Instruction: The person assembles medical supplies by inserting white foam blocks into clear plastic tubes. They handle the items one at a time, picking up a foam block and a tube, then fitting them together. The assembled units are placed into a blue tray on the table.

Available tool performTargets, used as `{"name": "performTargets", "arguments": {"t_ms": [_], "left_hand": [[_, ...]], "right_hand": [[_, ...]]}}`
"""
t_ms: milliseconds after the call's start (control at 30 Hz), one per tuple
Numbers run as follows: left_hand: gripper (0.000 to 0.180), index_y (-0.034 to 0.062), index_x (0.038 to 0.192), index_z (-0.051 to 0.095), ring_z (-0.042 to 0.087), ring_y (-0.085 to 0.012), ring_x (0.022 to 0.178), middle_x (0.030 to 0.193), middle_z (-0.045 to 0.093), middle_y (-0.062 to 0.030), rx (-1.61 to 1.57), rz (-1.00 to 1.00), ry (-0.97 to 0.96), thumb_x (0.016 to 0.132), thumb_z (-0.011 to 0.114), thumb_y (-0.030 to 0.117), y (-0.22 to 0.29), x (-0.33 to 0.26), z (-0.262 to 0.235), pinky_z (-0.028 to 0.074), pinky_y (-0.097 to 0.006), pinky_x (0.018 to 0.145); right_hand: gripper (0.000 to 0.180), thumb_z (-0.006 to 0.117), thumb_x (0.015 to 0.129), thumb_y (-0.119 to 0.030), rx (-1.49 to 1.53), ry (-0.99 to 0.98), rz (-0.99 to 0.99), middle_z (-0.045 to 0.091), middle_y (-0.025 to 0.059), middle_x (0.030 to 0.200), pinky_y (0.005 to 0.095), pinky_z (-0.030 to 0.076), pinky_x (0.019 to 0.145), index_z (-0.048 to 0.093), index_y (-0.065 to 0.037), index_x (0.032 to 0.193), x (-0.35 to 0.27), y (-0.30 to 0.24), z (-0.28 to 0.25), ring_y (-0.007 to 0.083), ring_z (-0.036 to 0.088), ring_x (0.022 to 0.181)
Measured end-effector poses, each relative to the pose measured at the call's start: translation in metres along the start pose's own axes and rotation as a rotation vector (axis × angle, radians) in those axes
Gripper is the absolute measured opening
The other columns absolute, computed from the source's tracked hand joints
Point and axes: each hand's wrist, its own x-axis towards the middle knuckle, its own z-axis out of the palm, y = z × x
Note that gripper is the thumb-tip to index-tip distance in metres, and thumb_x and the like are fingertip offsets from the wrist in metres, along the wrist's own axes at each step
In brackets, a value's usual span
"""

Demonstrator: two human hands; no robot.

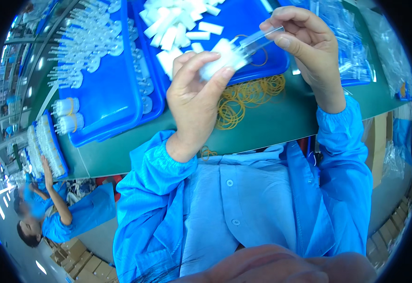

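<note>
My left hand (191,87) is closed round a bundle of white pieces (222,61), blurred at its right end. Clear thin pieces stick out of the bundle toward my right hand (309,45). Between its thumb and fingers, that hand pinches the end of a clear plastic tube (267,35), whose other end meets the bundle. Behind and below the tube shows a thin brown rubber band loop (262,59); whether it touches the tube I cannot tell. Below my hands, a heap of yellow rubber bands (250,96) lies on the green table (243,129).
A blue tray (258,70) holds loose white cylinders (210,28). To its left, another blue tray (107,113) carries many clear stemmed parts (90,35). Banded bundles (69,115) stand beside it. Clear plastic parts (352,47) fill the right side. A co-worker (69,217) is at the lower left.
</note>
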Motion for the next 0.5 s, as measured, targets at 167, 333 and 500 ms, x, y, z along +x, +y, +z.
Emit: {"name": "performTargets", "arguments": {"t_ms": [167,333,500], "left_hand": [[0.029,-0.0010,0.108,0.064,0.054,-0.0159,0.102,0.111,0.052,-0.0074,0.006,-0.069,0.065,0.081,0.072,-0.007,0.000,-0.001,-0.008,0.045,-0.029,0.090],[0.028,-0.0012,0.113,0.060,0.060,-0.0191,0.100,0.111,0.058,-0.0110,0.059,-0.043,0.052,0.086,0.068,-0.004,-0.002,0.001,-0.008,0.051,-0.030,0.085],[0.028,-0.0017,0.109,0.062,0.055,-0.0152,0.101,0.110,0.053,-0.0070,-0.006,-0.101,0.086,0.083,0.070,-0.006,0.003,0.001,-0.002,0.046,-0.028,0.088]], "right_hand": [[0.038,0.070,0.080,0.007,-0.021,0.281,-0.112,0.064,0.0120,0.099,0.0307,0.054,0.083,0.057,0.001,0.116,0.011,-0.010,0.000,0.0202,0.065,0.093],[0.048,0.070,0.073,0.007,-1.042,0.250,-0.593,0.062,0.0146,0.093,0.0344,0.051,0.074,0.058,0.000,0.118,0.022,-0.025,-0.007,0.0280,0.062,0.082],[0.052,0.068,0.075,0.005,-1.069,0.258,-0.492,0.061,0.0150,0.094,0.0357,0.050,0.076,0.054,0.000,0.124,0.018,-0.024,-0.008,0.0302,0.062,0.086]]}}
